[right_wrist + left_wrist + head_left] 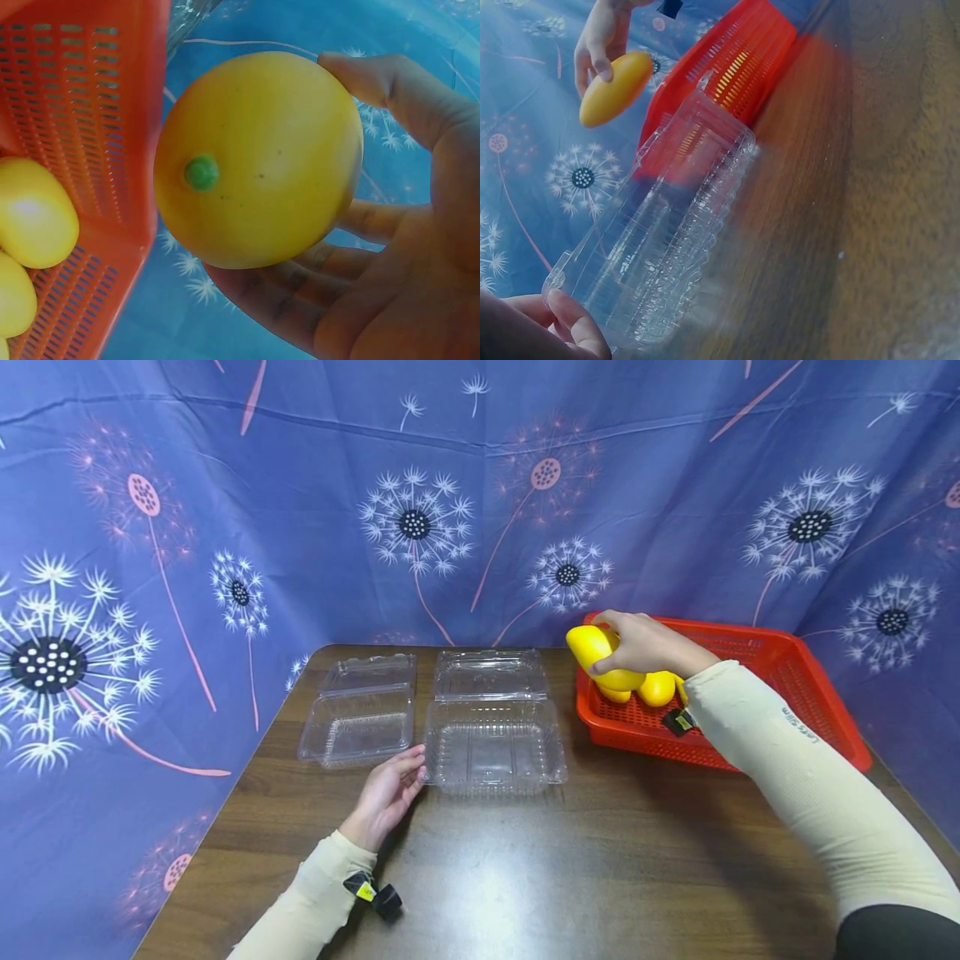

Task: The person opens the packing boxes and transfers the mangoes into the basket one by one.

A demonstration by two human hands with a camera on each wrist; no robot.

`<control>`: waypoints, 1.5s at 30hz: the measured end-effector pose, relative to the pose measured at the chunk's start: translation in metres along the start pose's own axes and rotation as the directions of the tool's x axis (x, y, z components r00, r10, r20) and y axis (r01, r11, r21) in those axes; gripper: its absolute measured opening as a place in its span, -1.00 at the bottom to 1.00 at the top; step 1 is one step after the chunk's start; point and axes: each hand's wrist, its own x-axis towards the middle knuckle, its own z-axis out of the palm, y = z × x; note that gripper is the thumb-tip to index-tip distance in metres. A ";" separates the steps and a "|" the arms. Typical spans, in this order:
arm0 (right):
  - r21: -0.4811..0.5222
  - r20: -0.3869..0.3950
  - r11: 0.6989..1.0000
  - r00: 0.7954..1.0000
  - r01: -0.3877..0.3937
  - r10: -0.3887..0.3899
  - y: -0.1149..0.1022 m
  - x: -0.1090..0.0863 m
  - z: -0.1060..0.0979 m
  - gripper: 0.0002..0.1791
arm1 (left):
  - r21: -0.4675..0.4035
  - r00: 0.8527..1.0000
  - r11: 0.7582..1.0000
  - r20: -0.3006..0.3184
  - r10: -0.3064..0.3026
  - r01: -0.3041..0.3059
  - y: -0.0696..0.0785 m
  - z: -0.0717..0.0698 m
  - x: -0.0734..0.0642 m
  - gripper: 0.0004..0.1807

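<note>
My right hand (647, 643) grips a smooth yellow mango (591, 647) above the left rim of a red basket (757, 647). Close up in the right wrist view, the mango (262, 157) shows a green stem spot, with the thumb on one side and fingers round the other. Other yellow mangoes (657, 689) lie in the basket, partly hidden by the arm. With thumb and fingers, my left hand (386, 797) pinches the near left corner of a clear plastic container (495, 747). Its hinged lid (491, 675) lies back, and its tray holds nothing.
A second clear container (358, 727), lid folded back, stands left of the first. The brown wooden table (480, 868) reaches back to a blue dandelion-print cloth (480, 510), which also hangs at both sides. The basket takes up the table's right rear.
</note>
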 end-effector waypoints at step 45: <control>-0.028 0.075 1.000 0.997 -0.002 0.004 0.068 -0.005 0.034 -0.11 | 0.022 1.000 1.000 0.009 0.015 -0.015 -0.002 -0.002 0.001 -0.75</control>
